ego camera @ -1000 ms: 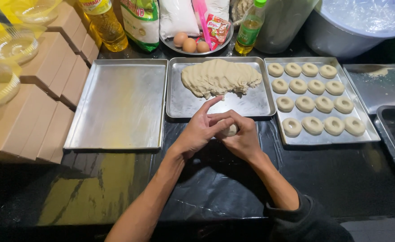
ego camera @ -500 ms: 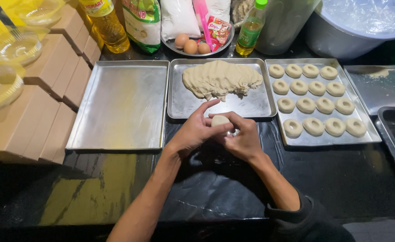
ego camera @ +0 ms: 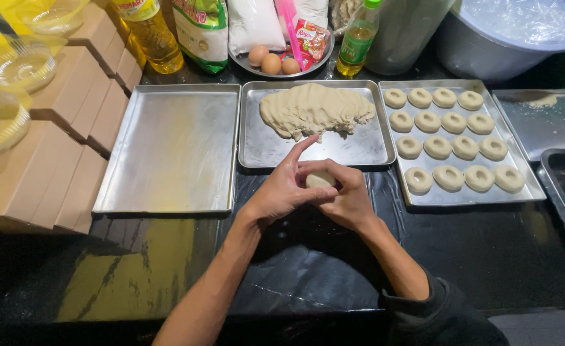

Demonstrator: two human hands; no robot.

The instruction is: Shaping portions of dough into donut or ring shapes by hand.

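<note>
On a dark surface [ego camera: 487, 256] beyond metal trays [ego camera: 167, 154], both hands' grips pinch a dough ball [ego camera: 321, 180], now cupped closer than before.

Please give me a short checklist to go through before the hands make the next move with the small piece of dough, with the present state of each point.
1. Dough piece held between both hands: ok, left hand and right hand close around it above the black table.
2. Shape of the piece finished: cannot tell, fingers cover most of it.
3. Free place on the right tray of dough rings: cannot tell; rows look full, only narrow margins remain.
4. Left tray free to receive pieces: ok, nothing lies on it.
5. Dough mass on the middle tray for more pieces: ok, plenty is there.
</note>
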